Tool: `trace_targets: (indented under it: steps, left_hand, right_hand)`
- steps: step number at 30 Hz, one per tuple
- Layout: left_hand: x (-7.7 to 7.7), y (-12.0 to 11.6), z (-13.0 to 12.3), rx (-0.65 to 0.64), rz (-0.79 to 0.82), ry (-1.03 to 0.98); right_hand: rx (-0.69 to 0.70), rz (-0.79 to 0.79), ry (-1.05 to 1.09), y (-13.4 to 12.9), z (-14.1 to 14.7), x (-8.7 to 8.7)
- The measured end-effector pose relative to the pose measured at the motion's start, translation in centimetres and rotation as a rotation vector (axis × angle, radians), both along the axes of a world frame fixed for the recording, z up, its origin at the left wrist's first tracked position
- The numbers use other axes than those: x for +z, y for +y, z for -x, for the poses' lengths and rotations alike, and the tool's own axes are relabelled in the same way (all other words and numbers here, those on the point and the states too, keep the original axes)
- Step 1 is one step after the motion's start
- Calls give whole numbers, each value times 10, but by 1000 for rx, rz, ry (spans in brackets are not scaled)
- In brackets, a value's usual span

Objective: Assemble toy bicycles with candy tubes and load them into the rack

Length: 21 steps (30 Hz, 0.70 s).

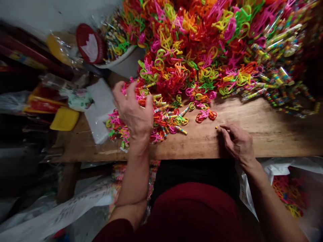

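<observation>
**Hands at a bench heaped with coloured plastic pieces**

Head view only. The left hand [133, 111] lay palm-down with fingers spread apart over a small pile of plastic pieces [161, 119], pink, orange, green and yellow, at the near left of the wooden bench [264, 131]. Fingertips touched the pieces; whether any piece was gripped under the palm could not be told. Several candy tubes [181, 130], thin and multi-coloured, lay mixed into the same pile, just right of the wrist.

The right hand [237, 143] rested on bare wood near the front edge, well apart from the left. Its fingers were drawn together, thumb and forefinger pinched on a thin stick [227, 129]; a small yellow bead [216, 127] sat on the wood just beside the fingertips. Too small to tell if the bead touched the stick.

Behind both hands a large heap of plastic pieces [202, 43] covered the back of the bench, with more candy tubes along its right side. A red basket [89, 43] and a yellow lid [64, 118] stood at the left. White bags hung below the bench.
</observation>
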<state>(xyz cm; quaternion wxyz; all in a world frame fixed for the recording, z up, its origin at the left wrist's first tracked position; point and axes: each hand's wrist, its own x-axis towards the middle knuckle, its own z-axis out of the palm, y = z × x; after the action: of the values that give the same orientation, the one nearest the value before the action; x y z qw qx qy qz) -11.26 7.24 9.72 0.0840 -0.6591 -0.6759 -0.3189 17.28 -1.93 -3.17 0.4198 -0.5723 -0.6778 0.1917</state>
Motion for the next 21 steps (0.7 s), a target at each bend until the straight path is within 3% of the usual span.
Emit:
trace_targets:
  steps: [1,4,7,11,14,17,21]
  left_hand:
    - [-10,-3,-15,-69,-11,23]
    - [-46,-13,-71,-374,376,56]
    - [-73,-16,-110,-388,591,136]
    - [-84,-9,-116,-407,595,50]
    - [-82,-7,-112,-438,633,-175]
    - [-81,-7,-110,-419,711,-436]
    - [-87,-6,-105,-368,854,-1054]
  right_hand:
    - [-2,-1,-9,0,1,-2]
    - [-5,5,8,2,0,-2]
    - [-43,-9,3,7,-16,4]
    - [-206,-78,-272,31,-51,15]
    - [-271,-61,-530,62,-70,16]
    - [-263,-29,-638,91,-80,8]
    - [-225,-55,-610,112,-93,-4]
